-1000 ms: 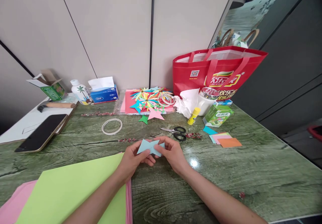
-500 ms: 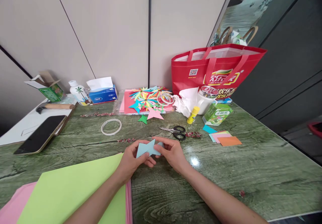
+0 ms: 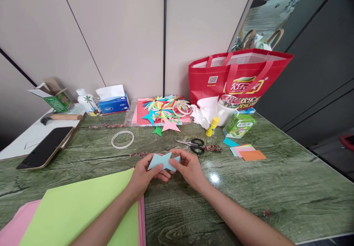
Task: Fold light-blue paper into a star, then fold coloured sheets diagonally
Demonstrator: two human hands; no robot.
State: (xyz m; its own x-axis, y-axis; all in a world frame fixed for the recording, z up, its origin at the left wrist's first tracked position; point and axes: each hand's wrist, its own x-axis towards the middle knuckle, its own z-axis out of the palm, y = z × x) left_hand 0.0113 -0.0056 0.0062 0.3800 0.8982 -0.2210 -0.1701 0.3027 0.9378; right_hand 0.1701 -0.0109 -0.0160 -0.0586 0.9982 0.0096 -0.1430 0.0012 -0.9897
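A left hand [image 3: 142, 175] and right hand [image 3: 192, 168] pinch folded blue paper [image 3: 163, 160] over a counter [image 3: 177, 209]; uneven pull from either grip could bend or tear its tips.

The small folded paper piece with pointed corners [image 3: 162, 160] is plain pale blue. Around it, the wood-grained worktop [image 3: 249, 194] is mottled green, crossed by dark streaks. Left of the piece, a large rectangular paper sheet [image 3: 83, 205] is solid lime green, with pink paper sheets [image 3: 19, 224] showing beneath. Beyond the piece, the metal scissors [image 3: 190, 143] pair black handles with silvery blades; farther off are a flat pink paper star [image 3: 170, 125] and a smaller green paper star [image 3: 157, 130]. Right of the piece, a rectangular paper slip [image 3: 253, 155] is orange. Beyond it, a red shopping bag [image 3: 204, 85] bears a black-and-white QR code.
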